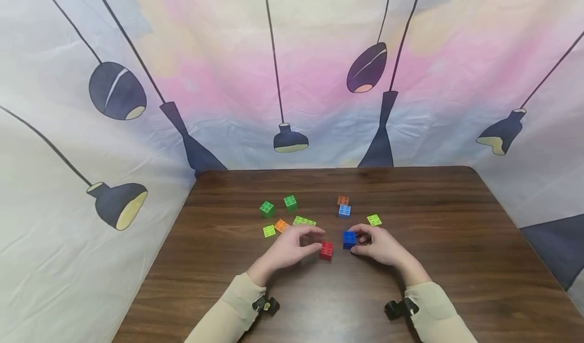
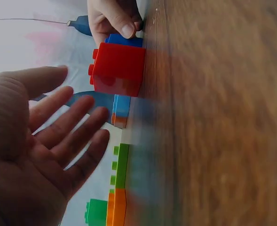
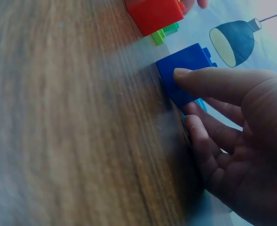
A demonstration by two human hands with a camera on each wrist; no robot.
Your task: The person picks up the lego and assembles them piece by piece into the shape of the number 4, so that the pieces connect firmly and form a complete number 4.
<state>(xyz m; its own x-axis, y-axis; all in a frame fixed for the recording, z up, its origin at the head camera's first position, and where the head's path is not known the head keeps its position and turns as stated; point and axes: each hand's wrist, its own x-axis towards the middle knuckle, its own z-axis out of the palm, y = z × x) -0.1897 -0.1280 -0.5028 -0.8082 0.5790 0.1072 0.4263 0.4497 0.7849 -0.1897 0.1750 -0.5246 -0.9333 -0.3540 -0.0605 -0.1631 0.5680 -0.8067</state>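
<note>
our right hand (image 1: 380, 246) pinches the dark blue block (image 1: 349, 240) between thumb and fingers, just right of the red block (image 1: 326, 251) on the table (image 1: 456, 206). our left hand (image 1: 292, 245) is spread beside the red one, gripping nothing. we'd do best to pinch squarely by the sides, leaving the top uncovered, and mind the left thumb against nudging.

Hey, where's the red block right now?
In the head view, the red block is on the brown table, between the left hand and, to its right, the dark blue block that the right hand holds.
</note>
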